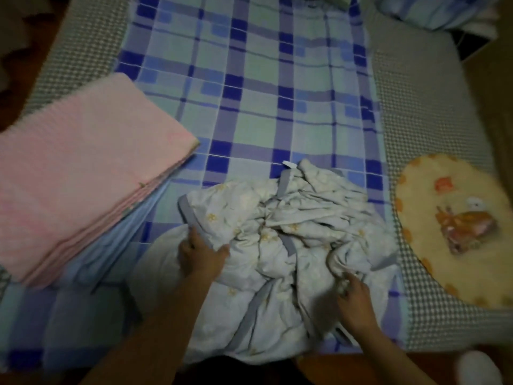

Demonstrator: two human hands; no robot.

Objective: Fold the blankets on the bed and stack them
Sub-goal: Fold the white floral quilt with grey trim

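A crumpled pale blanket (288,232) with small yellow flowers and grey trim lies bunched at the near edge of the bed. My left hand (200,254) grips its grey-trimmed left edge, fingers curled into the cloth. My right hand (354,295) pinches a fold at its lower right. On the left sits a folded pink blanket (83,168) atop a folded light blue one (111,245).
The bed carries a blue and green plaid sheet (249,79) over a grey checked mattress cover (416,107). A yellow rounded blanket or cushion (455,223) with an orange picture lies at the right edge. Striped bedding (433,9) sits at the far right corner.
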